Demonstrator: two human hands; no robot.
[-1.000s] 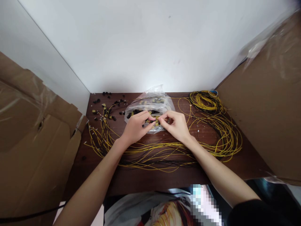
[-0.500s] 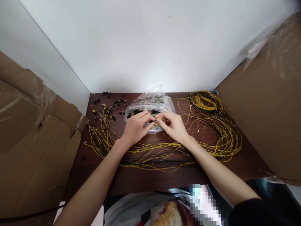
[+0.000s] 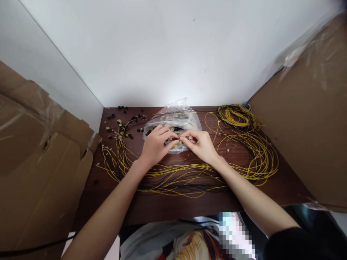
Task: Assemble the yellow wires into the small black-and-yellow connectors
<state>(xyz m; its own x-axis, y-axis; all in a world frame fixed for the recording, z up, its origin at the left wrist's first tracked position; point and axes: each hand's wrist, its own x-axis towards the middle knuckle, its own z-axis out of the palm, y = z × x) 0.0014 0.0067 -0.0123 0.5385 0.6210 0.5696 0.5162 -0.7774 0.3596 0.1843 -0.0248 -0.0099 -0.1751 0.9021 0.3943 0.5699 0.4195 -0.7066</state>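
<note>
My left hand (image 3: 157, 143) is closed in a pinch on a small black part (image 3: 175, 138), possibly a connector piece. Fingertip to fingertip with it, my right hand (image 3: 200, 143) pinches a thin wire (image 3: 187, 138) whose end meets that part. Both hands hover over a clear plastic bag (image 3: 187, 124) holding several small yellow and black pieces. Exactly how wire and part fit together is hidden by the fingertips. Below the hands, a long bundle of yellow and black wires (image 3: 187, 169) runs across the brown tabletop.
Loose black and yellow caps (image 3: 121, 128) are scattered at the back left. A wire coil (image 3: 235, 117) lies at the back right. Cardboard (image 3: 306, 119) stands on the right, more cardboard (image 3: 40, 155) on the left, and a white wall (image 3: 173, 54) rises behind.
My left fingers have shifted slightly, and the small black part shows more clearly between the fingertips. The right hand has hardly moved.
</note>
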